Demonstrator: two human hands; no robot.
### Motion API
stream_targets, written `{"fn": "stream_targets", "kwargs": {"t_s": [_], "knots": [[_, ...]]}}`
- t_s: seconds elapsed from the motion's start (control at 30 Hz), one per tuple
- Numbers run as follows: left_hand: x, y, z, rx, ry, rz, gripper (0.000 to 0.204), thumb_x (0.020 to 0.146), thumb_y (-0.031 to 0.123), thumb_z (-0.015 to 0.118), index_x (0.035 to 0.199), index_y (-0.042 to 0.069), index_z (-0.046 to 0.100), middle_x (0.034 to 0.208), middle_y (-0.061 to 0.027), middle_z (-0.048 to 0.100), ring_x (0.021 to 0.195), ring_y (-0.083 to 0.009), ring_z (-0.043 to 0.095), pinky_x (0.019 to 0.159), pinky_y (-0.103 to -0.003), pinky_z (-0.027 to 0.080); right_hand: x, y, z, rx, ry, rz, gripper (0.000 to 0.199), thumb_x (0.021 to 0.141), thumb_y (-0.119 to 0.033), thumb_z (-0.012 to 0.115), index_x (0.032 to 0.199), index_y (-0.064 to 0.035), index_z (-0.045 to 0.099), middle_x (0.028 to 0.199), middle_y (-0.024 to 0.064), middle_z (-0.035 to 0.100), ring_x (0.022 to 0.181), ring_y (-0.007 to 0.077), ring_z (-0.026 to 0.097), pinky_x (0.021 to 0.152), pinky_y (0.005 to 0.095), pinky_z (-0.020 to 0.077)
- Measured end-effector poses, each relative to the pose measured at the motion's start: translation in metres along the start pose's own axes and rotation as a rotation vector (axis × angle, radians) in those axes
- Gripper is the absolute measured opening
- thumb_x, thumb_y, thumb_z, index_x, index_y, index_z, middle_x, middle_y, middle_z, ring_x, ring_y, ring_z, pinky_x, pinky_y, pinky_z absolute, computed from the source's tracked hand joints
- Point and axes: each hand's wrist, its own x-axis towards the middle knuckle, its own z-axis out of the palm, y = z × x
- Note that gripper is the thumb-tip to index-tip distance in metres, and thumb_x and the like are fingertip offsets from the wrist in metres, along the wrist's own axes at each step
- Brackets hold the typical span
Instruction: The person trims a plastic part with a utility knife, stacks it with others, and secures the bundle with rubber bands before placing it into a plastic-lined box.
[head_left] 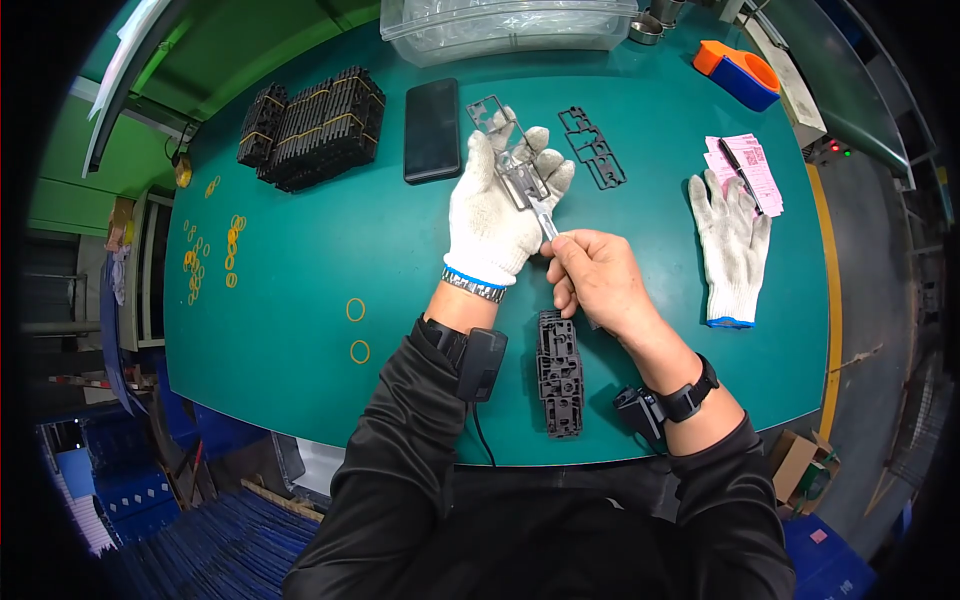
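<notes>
In a white knit glove, my left hand (pixel 492 222) is palm up, its fingers curled around a thin dark plastic frame (pixel 488 108) that lies along the palm and rises past the fingers. My bare right hand (pixel 602 276) pinches a slim silver metal tool (pixel 545 221); its tip meets the lower end of the frame, and whether it is a knife I cannot tell. Just below my right hand rests a stack of black plastic frames (pixel 560 385). One more black frame (pixel 593 148) lies flat beyond my left fingers.
Banded stacks of black parts (pixel 325 125) stand at the far left beside a black phone-like slab (pixel 431 131). Yellow rubber bands (pixel 233 250) lie scattered. At the right are a loose glove (pixel 735 245), pink slips with a pen (pixel 742 178) and an orange-blue tape dispenser (pixel 738 75). A clear bin (pixel 510 45) stands behind.
</notes>
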Motion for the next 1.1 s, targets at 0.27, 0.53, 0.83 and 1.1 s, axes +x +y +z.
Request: {"fn": "stream_targets", "kwargs": {"t_s": [0.27, 0.53, 0.83, 1.1], "knots": [[0.000, -0.001, 0.001, -0.002, 0.017, 0.002, 0.040, 0.107, 0.048, 0.047, 0.130, 0.017, 0.059, 0.114, -0.0130, 0.067, 0.097, -0.0299, 0.066, 0.095, -0.051, 0.056, 0.001, 0.004, 0.000, 0.075, -0.023, 0.018, 0.026, 0.107, -0.020, 0.053, 0.103, 0.0027, 0.066, 0.075, 0.0033, 0.063, 0.052, 0.0086, 0.059, 0.044, 0.0234, 0.0493], [0.000, 0.000, -0.001, -0.010, -0.006, -0.009, 0.040, 0.108, 0.048, 0.046, 0.130, 0.017, 0.059, 0.115, -0.0130, 0.067, 0.099, -0.0301, 0.067, 0.095, -0.052, 0.056, 0.003, 0.003, -0.002, 0.098, -0.033, 0.032, 0.026, 0.107, -0.020, 0.053, 0.102, 0.0022, 0.065, 0.074, 0.0022, 0.063, 0.052, 0.0083, 0.059, 0.044, 0.0230, 0.0484], [0.002, -0.008, -0.005, 0.030, -0.080, 0.025, 0.033, 0.105, 0.032, 0.057, 0.133, 0.014, 0.057, 0.124, -0.0128, 0.066, 0.114, -0.0321, 0.065, 0.104, -0.052, 0.052, 0.010, 0.011, -0.009, 0.276, 0.146, -0.156, 0.028, 0.106, -0.025, 0.057, 0.103, 0.0017, 0.064, 0.082, 0.0042, 0.065, 0.053, 0.0070, 0.055, 0.042, 0.0220, 0.0410], [-0.004, -0.016, 0.005, 0.183, -0.221, -0.039, 0.051, 0.097, 0.014, 0.070, 0.144, 0.011, 0.049, 0.135, -0.0124, 0.061, 0.129, -0.0342, 0.058, 0.111, -0.053, 0.047, 0.011, -0.002, -0.023, 0.457, 0.113, -0.126, 0.026, 0.102, -0.028, 0.066, 0.105, -0.0026, 0.061, 0.096, 0.0086, 0.068, 0.054, 0.0052, 0.050, 0.041, 0.0200, 0.0333]]}}
